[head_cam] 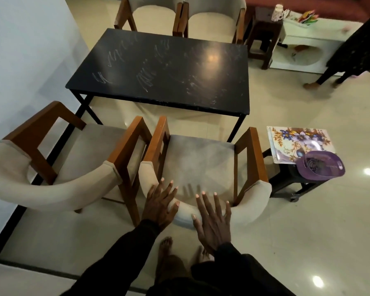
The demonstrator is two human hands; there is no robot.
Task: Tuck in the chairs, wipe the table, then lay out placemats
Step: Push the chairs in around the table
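Observation:
A black table (pixel 162 67) with white scribbles on its top stands in the middle. On its near side, pulled out from it, are two cream chairs with wooden arms, a left chair (pixel 58 159) and a right chair (pixel 203 165). My left hand (pixel 160 207) and my right hand (pixel 213 218) hover with spread fingers over the curved backrest of the right chair; whether they touch it is unclear. Two more chairs (pixel 209 22) stand at the table's far side. Floral placemats (pixel 295 142) lie on a dark stool at the right.
A purple basin (pixel 320 165) sits on the stool's (pixel 291 184) near corner. A white wall (pixel 19 60) runs along the left. Another person's legs (pixel 338 73) stand at the far right beside a white low table (pixel 303 50) and a brown stool (pixel 263 28). My bare feet show below.

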